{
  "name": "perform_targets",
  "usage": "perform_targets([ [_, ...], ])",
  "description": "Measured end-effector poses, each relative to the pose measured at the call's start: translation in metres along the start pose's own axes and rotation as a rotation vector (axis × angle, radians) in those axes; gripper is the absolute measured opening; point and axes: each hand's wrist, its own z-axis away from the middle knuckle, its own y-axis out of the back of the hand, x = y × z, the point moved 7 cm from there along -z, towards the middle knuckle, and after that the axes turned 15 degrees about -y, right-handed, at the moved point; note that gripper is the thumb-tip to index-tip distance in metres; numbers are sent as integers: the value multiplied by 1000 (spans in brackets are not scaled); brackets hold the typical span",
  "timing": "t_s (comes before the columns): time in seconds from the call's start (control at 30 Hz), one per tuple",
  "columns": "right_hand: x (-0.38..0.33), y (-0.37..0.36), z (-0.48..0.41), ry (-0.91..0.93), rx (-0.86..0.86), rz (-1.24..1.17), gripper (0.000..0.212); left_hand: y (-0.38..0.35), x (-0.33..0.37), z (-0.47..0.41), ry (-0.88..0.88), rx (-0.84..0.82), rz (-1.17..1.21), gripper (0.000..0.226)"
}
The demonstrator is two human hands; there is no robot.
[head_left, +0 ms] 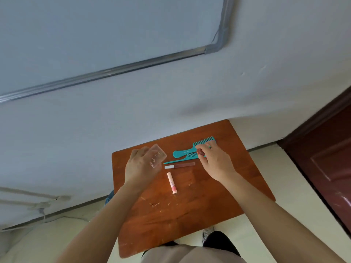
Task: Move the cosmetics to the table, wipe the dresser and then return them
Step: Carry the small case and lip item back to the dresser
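Cosmetics, on orange-brown wooden table (171, 224): brown lip-gloss tube (180, 165), pink balm stick (171, 182), teal plastic combs (182, 153), laid far-centre. Clear flat plastic case (159, 155) is gripped by left hand (141, 166); small dark-red item (200, 152) is pinched by right hand (214, 162), seemingly for setting down.

The right hand (214, 162) covers part of the teal comb (204, 142), and the small dark red thing (200, 152) in its fingers is mostly hidden. The print on the pink tube (171, 182) is too small to read.
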Motion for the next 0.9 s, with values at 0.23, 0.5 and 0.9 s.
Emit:
perform_targets([
  [0.23,46,89,62,-227,319,-77,29,52,70,-45,-377,232,101,44],
  [0.5,153,174,236,-623,732,-88,25,66,247,-57,-721,287,388,43],
  [0.9,302,224,597,-1124,1136,-76,28,68,598,130,-1308,204,707,40],
])
